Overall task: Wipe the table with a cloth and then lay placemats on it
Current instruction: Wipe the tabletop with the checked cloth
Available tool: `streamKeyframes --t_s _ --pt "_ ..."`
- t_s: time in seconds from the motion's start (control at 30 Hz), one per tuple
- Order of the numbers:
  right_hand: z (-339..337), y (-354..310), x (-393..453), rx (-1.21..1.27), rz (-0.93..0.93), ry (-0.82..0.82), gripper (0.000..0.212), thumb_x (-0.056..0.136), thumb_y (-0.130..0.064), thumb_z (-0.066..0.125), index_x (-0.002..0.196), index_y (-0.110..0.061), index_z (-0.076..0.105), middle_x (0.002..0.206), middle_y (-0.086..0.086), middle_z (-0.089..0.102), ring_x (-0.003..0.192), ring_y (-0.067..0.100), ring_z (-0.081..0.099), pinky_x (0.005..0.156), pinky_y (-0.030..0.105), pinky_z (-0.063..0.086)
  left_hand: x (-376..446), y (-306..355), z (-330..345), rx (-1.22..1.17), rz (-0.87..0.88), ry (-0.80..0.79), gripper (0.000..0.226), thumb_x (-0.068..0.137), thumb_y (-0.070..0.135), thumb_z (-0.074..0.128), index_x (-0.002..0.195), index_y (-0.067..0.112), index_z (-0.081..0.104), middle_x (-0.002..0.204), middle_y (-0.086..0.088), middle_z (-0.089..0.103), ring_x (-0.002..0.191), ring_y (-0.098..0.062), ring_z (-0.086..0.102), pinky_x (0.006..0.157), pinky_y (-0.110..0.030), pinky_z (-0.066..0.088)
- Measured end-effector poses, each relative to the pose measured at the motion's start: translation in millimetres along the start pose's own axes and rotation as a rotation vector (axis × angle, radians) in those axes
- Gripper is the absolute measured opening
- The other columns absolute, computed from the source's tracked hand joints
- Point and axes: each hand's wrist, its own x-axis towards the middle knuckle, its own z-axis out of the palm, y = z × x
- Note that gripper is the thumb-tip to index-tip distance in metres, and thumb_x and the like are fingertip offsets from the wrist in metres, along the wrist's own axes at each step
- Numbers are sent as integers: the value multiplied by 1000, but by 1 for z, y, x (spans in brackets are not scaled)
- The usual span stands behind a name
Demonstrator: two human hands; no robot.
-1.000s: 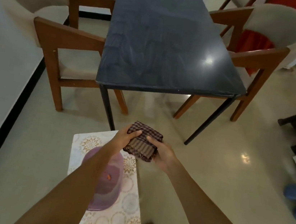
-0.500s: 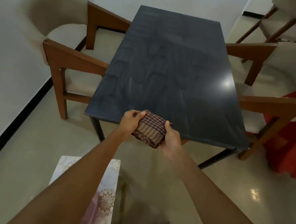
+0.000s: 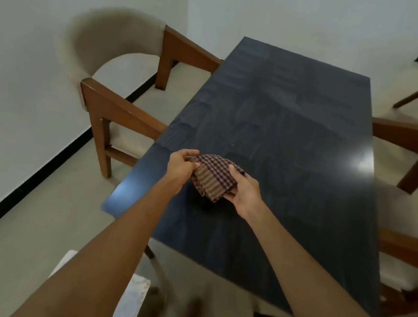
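I see the folded checked cloth (image 3: 213,180) just left of the frame's centre, held between both hands above the near part of the dark table (image 3: 299,133). Whether its lower fold touches the tabletop I cannot tell; a dim shadow sits beneath it. My left hand (image 3: 181,168) is at the cloth's left edge, fingers curled and pinching the upper left corner of the fabric between thumb and fingertips. My right hand (image 3: 245,189) is on the cloth's right side, cupped under and around it, thumb pressed on the top face and the fingers wrapped beneath, so the cloth lies mostly in that palm. Both forearms run up from the bottom of the frame and meet at the cloth.

The table stretches from the lower middle up toward the upper right, with a bright glare spot on its right edge. A wooden armchair (image 3: 121,88) with a pale padded back stands at the table's left side, in the left of the frame, its arm just beside the table edge. A patterned white mat (image 3: 130,302) shows at the bottom, partly hidden by my left forearm.
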Motion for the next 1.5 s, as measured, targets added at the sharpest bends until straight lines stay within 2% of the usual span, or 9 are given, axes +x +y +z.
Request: streamKeyframes --t_s 0.23,0.37,0.5,0.63,0.73,0.97,1.1,1.23,1.5 --pt "40 -68 111 -50 -69 17 23 95 2 52 116 -6 58 121 13 63 109 29 62 73 39 56 114 49 26 -81 80 118 34 86 -10 56 114 7 62 108 -10 64 98 -18 63 75 -21 53" --pt "67 -104 179 -100 -158 31 42 95 3 52 136 -5 49 129 11 58 114 28 59 86 43 56 171 81 33 -64 158 129 37 87 -12 53 116 10 61 110 -3 62 101 -13 60 78 -20 53" --pt "70 -114 229 -687 -333 133 62 94 -6 59 149 -7 31 148 12 44 135 27 43 113 41 35 208 67 37 80 197 153 40 83 -15 53 115 7 62 115 -6 63 109 -16 59 92 -26 51" --pt "59 -104 241 -1219 -699 168 46 97 -15 56 141 -6 47 144 12 46 134 27 38 112 36 29 213 27 32 398 261 262 27 87 -5 54 109 7 66 114 -9 62 111 -22 55 99 -28 41" --pt "59 -96 251 -1463 -946 30 42 99 -23 51 139 -8 50 145 13 47 138 29 37 115 39 27 205 13 27 678 375 334 26 92 3 52 116 4 63 120 -12 59 118 -28 49 103 -36 39" --pt "81 -92 270 -1982 -920 -280 75 90 -60 5 152 -25 27 161 10 19 148 35 10 118 56 6 179 -5 4 1279 461 332 34 93 15 53 122 -3 59 130 -23 56 126 -38 49 109 -49 34" --pt "80 -97 283 -2062 -932 -345 70 91 -56 -1 154 -30 20 164 2 7 149 36 -4 116 60 -1 163 -18 -14 1415 477 218 45 102 23 27 126 0 57 135 -19 54 131 -35 45 111 -47 35" --pt "93 -105 296 -2043 -941 -397 55 102 -49 21 154 -34 13 164 -3 -6 148 34 -15 116 61 -4 151 -20 -15 1417 455 168 68 103 31 1 123 3 60 132 -16 57 128 -32 49 110 -44 33" --pt "108 -98 308 -1981 -977 -264 57 103 -41 28 155 -26 10 163 7 -5 148 36 -11 117 58 1 145 -25 -10 1324 448 227 51 99 30 24 122 6 62 130 -12 59 126 -28 52 108 -43 37"
